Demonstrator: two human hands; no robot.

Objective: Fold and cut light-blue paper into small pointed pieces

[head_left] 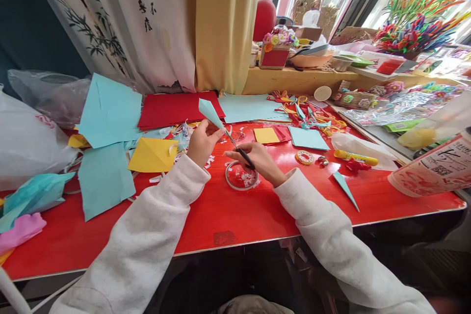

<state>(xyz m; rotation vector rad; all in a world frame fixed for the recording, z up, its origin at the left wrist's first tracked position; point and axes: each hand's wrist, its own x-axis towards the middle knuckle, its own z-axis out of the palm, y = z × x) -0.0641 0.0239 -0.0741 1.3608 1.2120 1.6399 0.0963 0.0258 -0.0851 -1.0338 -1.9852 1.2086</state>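
Note:
Between the fingers of my left hand (203, 143) is a folded light-blue paper wedge (210, 111), its wide end pointing up and left. My right hand (260, 159) is closed round the dark handles of a pair of scissors (246, 156). The scissor blades reach up and left to the paper's narrow end beside my left fingertips; whether they are cutting into it I cannot make out. Below the scissors a round clear dish (241, 187) with a pale rim holds small paper scraps. Another folded light-blue wedge (345, 189) lies right of my right hand.
Light-blue sheets (106, 181), a yellow square (152, 155) and white scraps lie on the left. Red paper (172, 108) is at the back. To the right are a blue paper stack (308, 138), a tape roll (304, 157), a yellow glue stick (355, 158) and a large cup (434, 169).

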